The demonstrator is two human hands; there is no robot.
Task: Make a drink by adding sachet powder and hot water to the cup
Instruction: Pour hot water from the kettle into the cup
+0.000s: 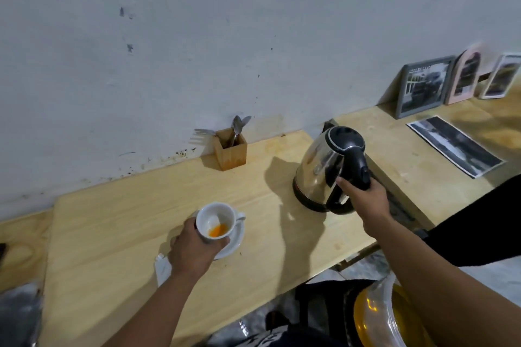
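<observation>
Left hand [194, 248] wrapped around white cup [215, 222], tilted over saucer [232, 242] on bench [127, 220]; orange powder [217, 231] inside cup. Right hand [363, 196] clenched on black handle of steel kettle [324, 166], kettle sitting on bench, well right of cup. Torn sachet [163, 267] just left of left wrist. Wooden cutlery holder [231, 152] beyond cup, at wall.

Scuffed grey wall [197, 36], pale wooden counter [127, 220], framed photos [423, 87] leaning
</observation>
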